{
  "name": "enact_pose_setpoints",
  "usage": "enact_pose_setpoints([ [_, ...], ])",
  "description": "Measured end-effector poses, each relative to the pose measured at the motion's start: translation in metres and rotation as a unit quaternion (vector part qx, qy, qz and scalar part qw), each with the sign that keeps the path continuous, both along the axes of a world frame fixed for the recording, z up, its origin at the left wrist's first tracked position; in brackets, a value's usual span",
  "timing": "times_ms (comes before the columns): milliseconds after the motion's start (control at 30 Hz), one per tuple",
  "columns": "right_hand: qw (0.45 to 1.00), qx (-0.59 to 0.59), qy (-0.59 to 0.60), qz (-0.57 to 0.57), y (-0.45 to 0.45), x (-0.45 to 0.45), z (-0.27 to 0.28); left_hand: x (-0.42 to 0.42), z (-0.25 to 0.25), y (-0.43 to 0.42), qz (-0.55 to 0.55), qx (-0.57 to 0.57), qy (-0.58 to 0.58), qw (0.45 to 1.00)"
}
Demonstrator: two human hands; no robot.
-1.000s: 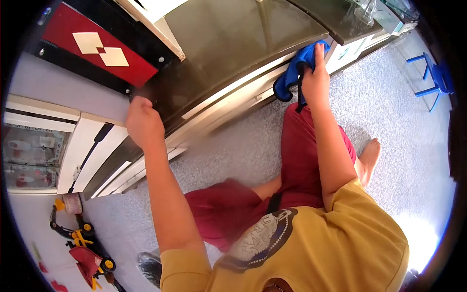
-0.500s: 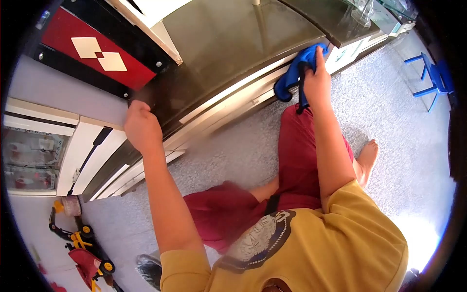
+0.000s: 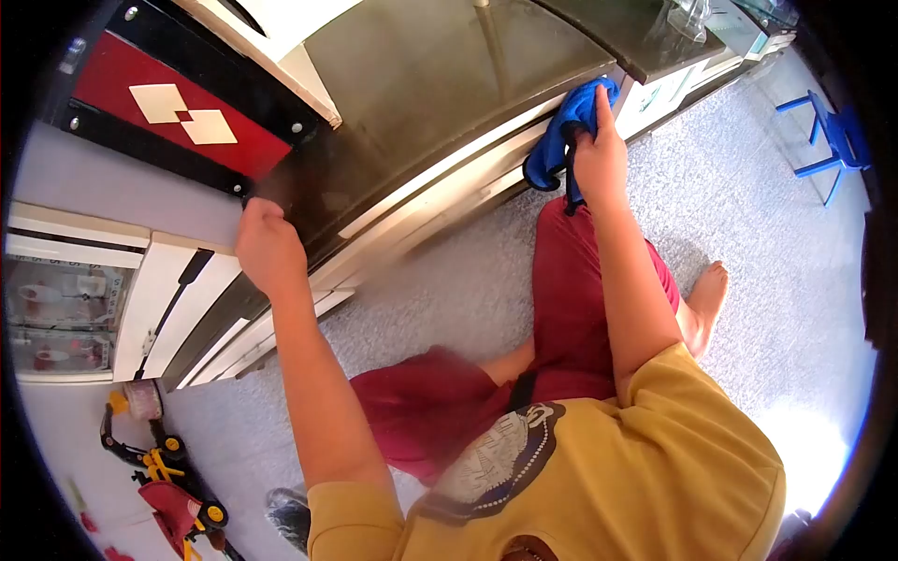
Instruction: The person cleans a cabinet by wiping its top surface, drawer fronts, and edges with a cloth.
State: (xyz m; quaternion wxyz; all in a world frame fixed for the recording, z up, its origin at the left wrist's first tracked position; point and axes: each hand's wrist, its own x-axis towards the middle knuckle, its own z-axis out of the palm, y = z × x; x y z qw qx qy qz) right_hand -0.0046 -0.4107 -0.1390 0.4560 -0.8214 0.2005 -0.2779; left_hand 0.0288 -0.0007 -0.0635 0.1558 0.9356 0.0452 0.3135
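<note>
My right hand [image 3: 601, 166] is closed around a blue cloth [image 3: 554, 150] with dark edging, its index finger stretched along the cloth. The cloth lies against the front edge of a dark, glossy cabinet top [image 3: 412, 103], and part of it hangs down over the pale cabinet front. At the near left end of that top, my left hand [image 3: 271, 248] is curled into a fist by the cabinet's edge, just below a red and black panel [image 3: 210, 93]. Whatever its fingers grip, if anything, is hidden.
Pale drawer fronts [image 3: 440, 192] run below the cabinet top. A white cabinet with a glass door [image 3: 61, 313] stands at left. A toy digger [image 3: 168, 467] is on the floor at lower left. A small blue stool [image 3: 832, 140] stands at far right.
The view has shifted slightly, so the cabinet, panel and hands sit a little further left. My right hand keeps the cloth at the edge; my left fist stays by the cabinet.
</note>
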Motion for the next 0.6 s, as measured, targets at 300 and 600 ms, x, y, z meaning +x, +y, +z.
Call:
enact_pose_setpoints([
  [300, 0.998, -0.065, -0.014, -0.007, -0.003, 0.001, -0.005, 0.0, -0.001, 0.0, 0.002, 0.002, -0.008, 1.0],
  [600, 0.989, -0.11, -0.081, 0.05, 0.05, -0.007, -0.012, 0.001, 0.005, -0.007, 0.034, 0.016, 0.017, 0.999],
])
